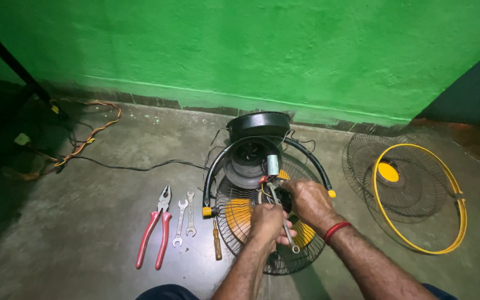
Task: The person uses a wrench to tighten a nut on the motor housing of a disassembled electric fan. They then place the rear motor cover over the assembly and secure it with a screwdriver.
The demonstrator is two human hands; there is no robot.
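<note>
A partly dismantled floor fan [262, 183] is seen lying on the concrete floor [84, 222], close to the foot of a green wall [251, 50], and it is being worked on by both hands at its middle. The left hand [268, 221] is closed around a slim metal spanner [285, 229], whose ring end sticks out below the fingers, while the right hand [309, 203], marked by a red wrist thread, is curled over the motor area beside the red and yellow wiring; whether anything is pinched in it cannot be told. The front guard [412, 191], a wire grille with a yellow rim, is already off and has been laid well apart to the right. The rear grille [234, 222] is still under the motor, and the black motor cover [258, 125] is seen tipped up behind it. The work is judged to be about midway: the outer guard has been removed, but the motor, its wires and the rear grille remain joined. To the left of the fan, red-handled pliers [155, 228], two small open-ended spanners [185, 221] and a wooden-handled screwdriver [216, 241] are laid out side by side, untouched. A loose cable [140, 165] is trailed across the floor toward a tangle of coloured wires [87, 139].
</note>
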